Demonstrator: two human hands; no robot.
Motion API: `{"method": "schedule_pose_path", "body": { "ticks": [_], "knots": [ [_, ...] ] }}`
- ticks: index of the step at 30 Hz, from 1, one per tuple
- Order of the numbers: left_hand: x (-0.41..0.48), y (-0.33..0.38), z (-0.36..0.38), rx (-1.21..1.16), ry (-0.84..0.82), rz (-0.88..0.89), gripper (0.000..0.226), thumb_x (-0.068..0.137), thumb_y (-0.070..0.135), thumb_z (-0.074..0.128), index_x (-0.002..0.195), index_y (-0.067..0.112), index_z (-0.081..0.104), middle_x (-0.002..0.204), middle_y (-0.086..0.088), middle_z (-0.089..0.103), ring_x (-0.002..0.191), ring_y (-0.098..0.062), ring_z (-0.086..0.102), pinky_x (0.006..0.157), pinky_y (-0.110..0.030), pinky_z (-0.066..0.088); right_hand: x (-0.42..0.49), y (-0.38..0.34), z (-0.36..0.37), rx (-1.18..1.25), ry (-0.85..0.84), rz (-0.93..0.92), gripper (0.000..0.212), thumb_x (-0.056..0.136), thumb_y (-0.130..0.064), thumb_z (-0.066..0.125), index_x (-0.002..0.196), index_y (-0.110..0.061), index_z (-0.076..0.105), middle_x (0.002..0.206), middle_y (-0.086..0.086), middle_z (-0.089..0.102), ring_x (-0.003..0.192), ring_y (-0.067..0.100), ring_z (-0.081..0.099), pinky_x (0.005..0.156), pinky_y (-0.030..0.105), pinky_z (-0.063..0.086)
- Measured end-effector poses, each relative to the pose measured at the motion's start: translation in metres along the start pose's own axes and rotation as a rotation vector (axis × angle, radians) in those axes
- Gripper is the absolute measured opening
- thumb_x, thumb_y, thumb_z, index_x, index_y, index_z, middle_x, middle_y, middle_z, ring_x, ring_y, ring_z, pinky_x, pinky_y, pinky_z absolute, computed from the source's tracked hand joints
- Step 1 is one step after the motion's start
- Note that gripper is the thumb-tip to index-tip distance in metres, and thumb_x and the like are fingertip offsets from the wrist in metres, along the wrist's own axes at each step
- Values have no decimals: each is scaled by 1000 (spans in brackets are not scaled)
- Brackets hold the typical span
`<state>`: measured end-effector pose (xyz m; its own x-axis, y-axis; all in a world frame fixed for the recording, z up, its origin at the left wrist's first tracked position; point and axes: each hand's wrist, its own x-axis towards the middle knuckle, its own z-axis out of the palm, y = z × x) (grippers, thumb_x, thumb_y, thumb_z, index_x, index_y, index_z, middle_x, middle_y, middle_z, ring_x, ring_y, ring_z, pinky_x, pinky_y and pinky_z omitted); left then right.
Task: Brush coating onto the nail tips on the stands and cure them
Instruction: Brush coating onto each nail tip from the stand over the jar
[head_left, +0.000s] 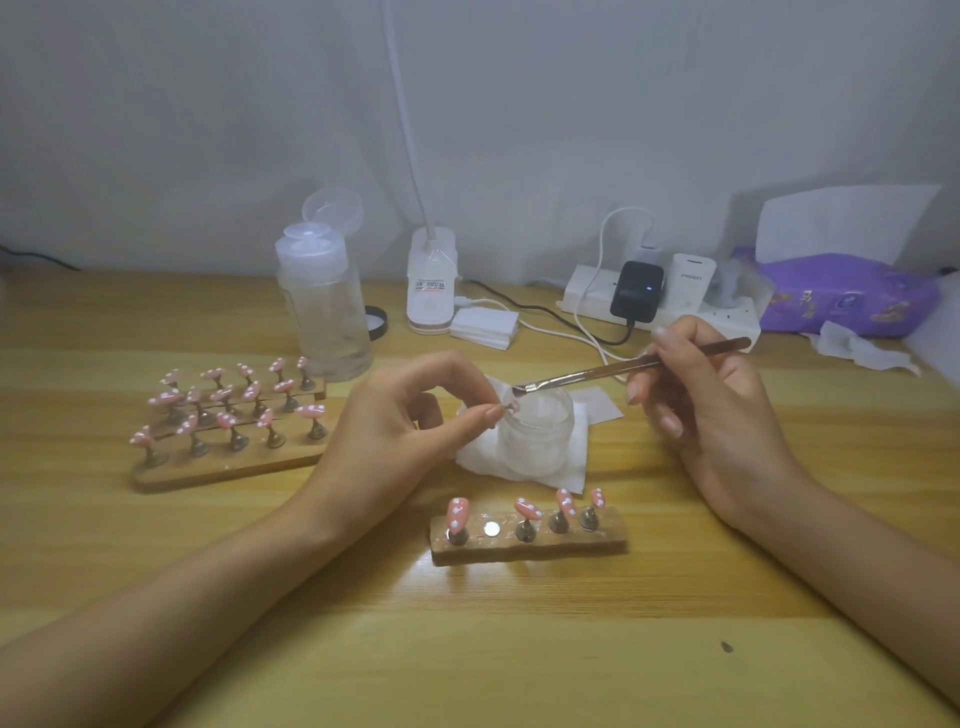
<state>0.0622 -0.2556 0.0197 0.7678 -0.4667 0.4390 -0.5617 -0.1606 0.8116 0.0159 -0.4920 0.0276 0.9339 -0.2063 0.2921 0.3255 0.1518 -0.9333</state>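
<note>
My left hand (410, 415) pinches a small pink nail tip (509, 406) on its holder just over the rim of a small glass jar (537, 434). My right hand (701, 395) grips a thin brush (623, 368), whose bristle end touches that nail tip. The jar stands on a white tissue (566, 470). In front of me a wooden stand (530, 538) carries several pink dotted nail tips, with one bare magnet spot. At the left, wooden stands (228, 462) hold several more pink nail tips (228, 402).
A clear liquid bottle (324, 301) with its cap flipped open stands behind the left stands. A white clip lamp (430, 283), cotton pads (485, 323), a power strip (660, 304) with chargers and cables, and a purple tissue pack (841, 293) line the back of the wooden table.
</note>
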Motion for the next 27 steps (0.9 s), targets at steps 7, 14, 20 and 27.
{"method": "schedule_pose_path", "body": {
  "ticks": [7,14,20,27],
  "knots": [
    [0,2,1,-9,3,-12,10,86,17,76,79,13,70,80,4,69,50,-4,44,50,-15,35,0,0,0,0,21,-2,22,86,-35,64,68,-24,56,60,6,65,37,8,34,41,13,33],
    [-1,3,2,-40,12,-39,13,85,16,76,75,12,69,71,8,66,49,-2,47,48,-10,33,1,0,0,-12,43,14,22,87,-32,61,73,-18,51,59,6,65,37,8,34,41,14,33],
    [-2,4,1,-68,15,-64,14,85,18,75,74,12,68,70,8,65,49,-2,46,49,-11,34,-1,1,1,-42,14,7,25,92,-30,63,73,-19,50,59,6,65,39,10,34,42,14,34],
    [-1,5,2,-71,13,-75,15,85,19,75,75,11,68,66,10,66,48,-1,46,48,-12,35,-1,1,1,-22,5,-25,23,93,-29,60,73,-21,53,60,6,66,38,9,35,42,13,34]
  ]
}}
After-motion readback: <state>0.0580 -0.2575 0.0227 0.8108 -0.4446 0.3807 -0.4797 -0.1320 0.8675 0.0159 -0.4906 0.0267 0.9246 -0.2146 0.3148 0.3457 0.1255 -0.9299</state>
